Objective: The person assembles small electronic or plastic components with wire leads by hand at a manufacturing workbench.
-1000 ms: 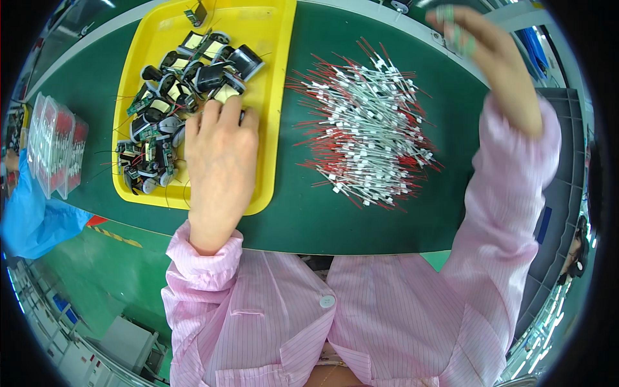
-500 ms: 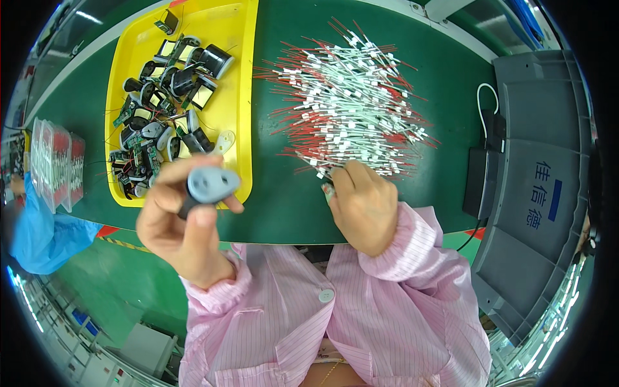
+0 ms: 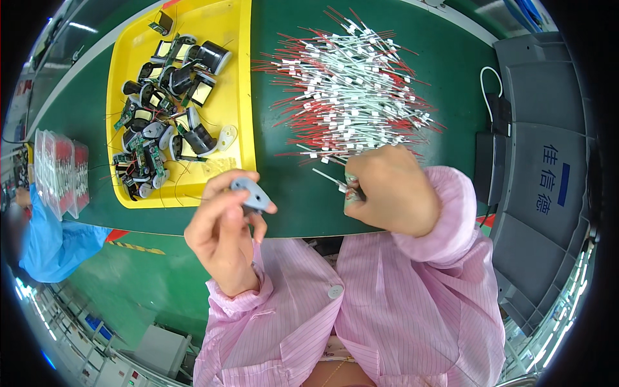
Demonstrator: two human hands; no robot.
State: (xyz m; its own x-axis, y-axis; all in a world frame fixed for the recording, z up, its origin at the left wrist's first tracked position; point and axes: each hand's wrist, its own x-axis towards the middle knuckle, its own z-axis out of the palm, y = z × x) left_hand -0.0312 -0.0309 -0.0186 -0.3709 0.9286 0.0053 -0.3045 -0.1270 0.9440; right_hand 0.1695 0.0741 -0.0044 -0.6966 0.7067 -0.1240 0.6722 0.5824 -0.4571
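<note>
My left hand [image 3: 222,235] pinches a grey teardrop-shaped plastic piece [image 3: 250,194] with small dark holes in its face. Behind that face a darker part shows, mostly hidden by my fingers. Closed in my right hand [image 3: 396,193] is a wire lead [image 3: 330,178]; its white end sticks out to the left, while the rest is hidden in my fist. Just beyond that hand spreads a pile of red and white wire leads [image 3: 351,90] with small white connectors. The two hands are apart, above the near part of the green table [image 3: 290,213].
A yellow tray [image 3: 245,84] at the left holds several black coil-like assemblies [image 3: 193,138] with green circuit boards. Clear boxes of wire leads [image 3: 61,174] stand farther left, near a co-worker's blue sleeve [image 3: 58,238]. A grey crate [image 3: 548,142] and a black box [image 3: 490,168] border the right.
My left hand has moved right, away from the tray, with the grey piece turned. My right hand has drawn back from the pile's near edge, and a wire lead now shows in it.
</note>
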